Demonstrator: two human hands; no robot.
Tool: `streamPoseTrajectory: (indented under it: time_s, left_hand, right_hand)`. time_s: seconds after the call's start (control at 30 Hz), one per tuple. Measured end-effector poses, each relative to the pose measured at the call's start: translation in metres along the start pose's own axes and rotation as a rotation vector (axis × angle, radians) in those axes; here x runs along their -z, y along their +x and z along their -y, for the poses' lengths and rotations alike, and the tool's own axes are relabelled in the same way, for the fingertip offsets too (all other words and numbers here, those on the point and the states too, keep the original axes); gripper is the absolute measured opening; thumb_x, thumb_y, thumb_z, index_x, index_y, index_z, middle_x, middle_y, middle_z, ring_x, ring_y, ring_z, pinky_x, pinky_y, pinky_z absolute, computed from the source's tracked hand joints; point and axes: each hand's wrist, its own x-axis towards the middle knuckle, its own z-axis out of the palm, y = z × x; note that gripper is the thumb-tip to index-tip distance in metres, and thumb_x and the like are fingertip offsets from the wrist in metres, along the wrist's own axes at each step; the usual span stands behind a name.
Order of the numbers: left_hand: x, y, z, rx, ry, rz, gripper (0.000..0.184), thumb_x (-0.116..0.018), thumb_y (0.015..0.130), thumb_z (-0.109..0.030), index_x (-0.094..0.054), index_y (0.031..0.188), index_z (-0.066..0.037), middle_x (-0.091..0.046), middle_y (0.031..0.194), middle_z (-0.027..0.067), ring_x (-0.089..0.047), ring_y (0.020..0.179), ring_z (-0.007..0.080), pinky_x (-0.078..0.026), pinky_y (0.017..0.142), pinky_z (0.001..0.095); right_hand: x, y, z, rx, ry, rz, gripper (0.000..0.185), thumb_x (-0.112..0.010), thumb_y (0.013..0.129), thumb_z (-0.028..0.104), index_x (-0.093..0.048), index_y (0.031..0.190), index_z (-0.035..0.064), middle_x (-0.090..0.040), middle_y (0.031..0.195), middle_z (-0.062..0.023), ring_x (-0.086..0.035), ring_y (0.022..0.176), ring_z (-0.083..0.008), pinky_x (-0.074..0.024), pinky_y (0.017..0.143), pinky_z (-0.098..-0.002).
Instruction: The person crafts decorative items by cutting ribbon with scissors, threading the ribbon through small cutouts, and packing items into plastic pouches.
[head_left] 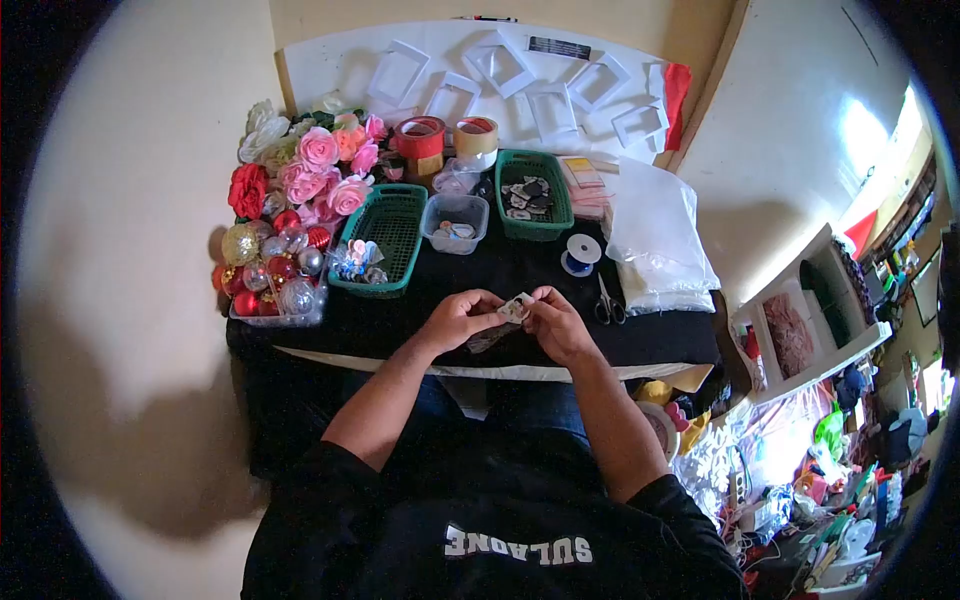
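My left hand (pixel 461 319) and my right hand (pixel 559 325) meet over the front of the black-covered table. Between their fingertips they pinch a small flat white piece with a dark print (pixel 516 308); its exact kind is too small to make out. Just below it, a clear plastic bag (pixel 488 339) appears to lie on the black cloth (pixel 440 310). A pair of scissors (pixel 608 302) rests to the right of my right hand. Beyond it stands a spool of dark blue ribbon or thread (pixel 580 256).
Farther back are a green basket with small wrapped items (pixel 413 232), a clear tub (pixel 456 218), a green basket with dark-and-white pieces (pixel 536 226) and tape rolls (pixel 420 138). Artificial flowers (pixel 318 150) and a box of ornaments (pixel 277 320) stand left, plastic bags (pixel 655 225) right.
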Motion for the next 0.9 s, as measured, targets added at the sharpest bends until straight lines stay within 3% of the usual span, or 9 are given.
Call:
streamPoseTrajectory:
  time_s: [0.1, 0.3, 0.6, 0.9]
  left_hand:
    - [0.001, 0.0, 0.002, 0.018, -0.016, 0.0, 0.029, -0.072, 0.087, -0.02, -0.063, 0.111, -0.005, -0.066, 0.099, 0.0033, -0.062, 0.092, 0.0109, -0.05, 0.081, 0.0278]
    - [0.002, -0.002, 0.003, -0.06, -0.071, -0.013, 0.024, -0.07, 0.09, -0.02, -0.063, 0.108, -0.005, -0.066, 0.097, 0.0026, -0.061, 0.09, 0.0097, -0.049, 0.08, 0.0271]
    - [0.005, -0.004, -0.003, -0.049, -0.152, 0.021, 0.025, -0.069, 0.09, -0.018, -0.062, 0.109, -0.003, -0.066, 0.098, 0.0046, -0.063, 0.093, 0.0124, -0.051, 0.084, 0.0296]
    - [0.007, -0.006, -0.008, -0.03, -0.176, -0.045, 0.025, -0.069, 0.091, -0.021, -0.062, 0.108, -0.004, -0.066, 0.097, 0.0037, -0.062, 0.09, 0.0116, -0.051, 0.082, 0.0287]
  right_hand:
    - [-0.007, -0.003, 0.003, 0.005, 0.023, 0.042, 0.007, -0.059, 0.095, 0.011, -0.055, 0.1, 0.0099, -0.061, 0.09, -0.0041, -0.059, 0.078, -0.016, -0.046, 0.07, -0.031]
    - [-0.007, -0.004, 0.001, 0.017, -0.057, 0.022, 0.006, -0.059, 0.094, 0.009, -0.057, 0.099, 0.0075, -0.062, 0.092, -0.0053, -0.06, 0.079, -0.0171, -0.0465, 0.073, -0.0314]
    - [-0.017, -0.005, -0.002, 0.023, -0.209, -0.03, 0.008, -0.063, 0.091, 0.007, -0.056, 0.095, 0.0072, -0.056, 0.083, -0.0001, -0.049, 0.07, -0.0095, -0.0394, 0.065, -0.0246]
    - [-0.025, -0.012, -0.006, 0.11, -0.335, -0.028, 0.015, -0.064, 0.09, 0.005, -0.055, 0.102, 0.0073, -0.055, 0.089, 0.0004, -0.048, 0.074, -0.0081, -0.0375, 0.065, -0.023]
